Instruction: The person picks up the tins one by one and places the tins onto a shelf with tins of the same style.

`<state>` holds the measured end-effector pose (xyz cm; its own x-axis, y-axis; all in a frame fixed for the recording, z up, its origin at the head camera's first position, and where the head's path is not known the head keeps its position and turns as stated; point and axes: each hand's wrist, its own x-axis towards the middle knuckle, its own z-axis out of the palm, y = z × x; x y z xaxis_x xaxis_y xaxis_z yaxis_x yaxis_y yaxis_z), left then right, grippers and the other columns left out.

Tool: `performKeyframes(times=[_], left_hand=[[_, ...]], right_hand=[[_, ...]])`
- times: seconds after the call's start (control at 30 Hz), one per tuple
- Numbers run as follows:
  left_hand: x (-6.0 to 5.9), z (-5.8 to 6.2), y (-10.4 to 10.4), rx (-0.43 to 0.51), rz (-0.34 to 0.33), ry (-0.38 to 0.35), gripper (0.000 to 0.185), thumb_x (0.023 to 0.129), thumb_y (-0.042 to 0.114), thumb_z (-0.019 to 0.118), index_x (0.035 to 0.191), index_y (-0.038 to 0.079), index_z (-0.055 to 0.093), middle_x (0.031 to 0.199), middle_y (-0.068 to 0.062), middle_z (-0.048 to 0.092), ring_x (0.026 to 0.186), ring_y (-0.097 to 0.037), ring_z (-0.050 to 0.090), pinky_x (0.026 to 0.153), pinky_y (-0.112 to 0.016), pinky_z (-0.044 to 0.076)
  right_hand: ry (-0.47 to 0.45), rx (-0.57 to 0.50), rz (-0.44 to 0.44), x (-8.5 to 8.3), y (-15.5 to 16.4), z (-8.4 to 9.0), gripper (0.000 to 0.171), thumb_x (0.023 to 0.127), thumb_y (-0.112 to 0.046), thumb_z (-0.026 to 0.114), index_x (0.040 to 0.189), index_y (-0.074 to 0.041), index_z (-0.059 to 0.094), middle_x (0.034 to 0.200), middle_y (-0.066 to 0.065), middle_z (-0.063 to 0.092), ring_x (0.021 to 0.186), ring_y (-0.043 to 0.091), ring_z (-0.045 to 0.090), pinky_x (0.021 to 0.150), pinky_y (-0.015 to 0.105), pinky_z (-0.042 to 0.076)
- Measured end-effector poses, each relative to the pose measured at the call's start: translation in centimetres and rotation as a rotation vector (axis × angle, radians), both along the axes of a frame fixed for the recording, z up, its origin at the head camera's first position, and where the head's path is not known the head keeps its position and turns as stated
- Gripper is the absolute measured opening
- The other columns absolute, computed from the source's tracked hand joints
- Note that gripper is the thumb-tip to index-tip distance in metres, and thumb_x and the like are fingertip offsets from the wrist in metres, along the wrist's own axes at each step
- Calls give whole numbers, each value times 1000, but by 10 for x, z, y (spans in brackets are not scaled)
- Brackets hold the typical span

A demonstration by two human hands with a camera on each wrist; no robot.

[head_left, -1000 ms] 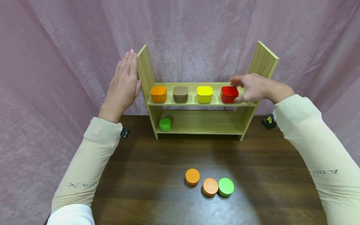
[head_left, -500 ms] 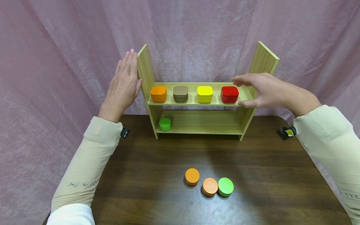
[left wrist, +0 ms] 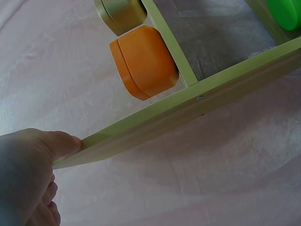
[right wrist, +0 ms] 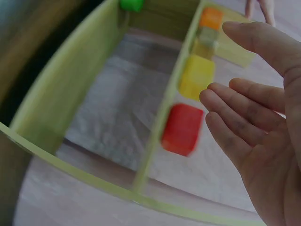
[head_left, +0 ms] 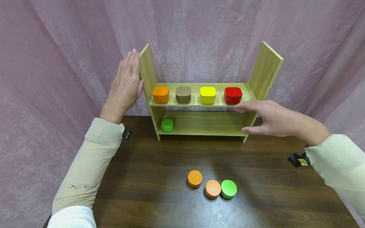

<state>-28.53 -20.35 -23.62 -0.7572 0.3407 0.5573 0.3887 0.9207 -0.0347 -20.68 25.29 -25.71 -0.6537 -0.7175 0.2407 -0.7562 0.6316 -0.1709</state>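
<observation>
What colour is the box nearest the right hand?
Red box; the head view shows it best.

Take the yellow tin (head_left: 207, 95) as your mark. Just left of it you have a brown tin (head_left: 183, 94), and left of that an orange tin (head_left: 161, 95), all three in one row, apart from each other. Lower and well to the left of the yellow tin sits a small green tin (head_left: 167, 125). Well in front of it, on the dark table (head_left: 148, 177), lie the left orange disc (head_left: 195, 179), the right orange disc (head_left: 213, 189) and a green disc (head_left: 229, 189), close together. Behind it hangs a pink curtain (head_left: 57, 63).
</observation>
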Motion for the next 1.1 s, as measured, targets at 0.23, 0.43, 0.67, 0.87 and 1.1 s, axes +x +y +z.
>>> performKeyframes(times=[0.23, 0.43, 0.67, 0.87, 1.1], left_hand=[[0, -1, -1, 5, -7, -1, 82, 107, 13, 60, 168, -3, 8, 178, -19, 11, 166, -34, 13, 136, -51, 13], [0, -1, -1, 7, -8, 0, 81, 107, 12, 59, 168, -4, 8, 178, -19, 11, 166, -35, 14, 136, -51, 13], [0, 0, 0, 12, -6, -7, 82, 106, 12, 60, 168, -3, 8, 178, -18, 11, 167, -34, 13, 136, -51, 13], [0, 0, 0, 8, -4, -4, 83, 106, 12, 60, 168, -3, 8, 178, -18, 11, 167, -34, 13, 136, -51, 13], [0, 0, -1, 9, -10, -4, 82, 106, 12, 60, 168, -4, 8, 178, -19, 11, 167, -34, 13, 136, -50, 13]], right_hand=[[-102, 19, 41, 18, 2, -44, 59, 87, -25, 88, 138, -6, 66, 136, 3, 72, 117, 20, 73, 98, 46, 60], [-202, 27, 92, 33, 2, -87, 57, 89, -25, 86, 137, -5, 65, 134, 3, 72, 116, 21, 73, 97, 44, 61], [-320, 26, 117, 51, 4, -129, 56, 91, -27, 84, 139, -6, 63, 136, 4, 70, 119, 22, 71, 97, 43, 61], [-418, 38, 106, 61, 3, -159, 61, 90, -30, 84, 140, -4, 62, 138, 5, 69, 123, 23, 69, 100, 43, 60], [-423, -11, 169, 70, -2, -195, 61, 88, -31, 86, 139, -5, 63, 133, 2, 70, 120, 15, 69, 99, 38, 61]])
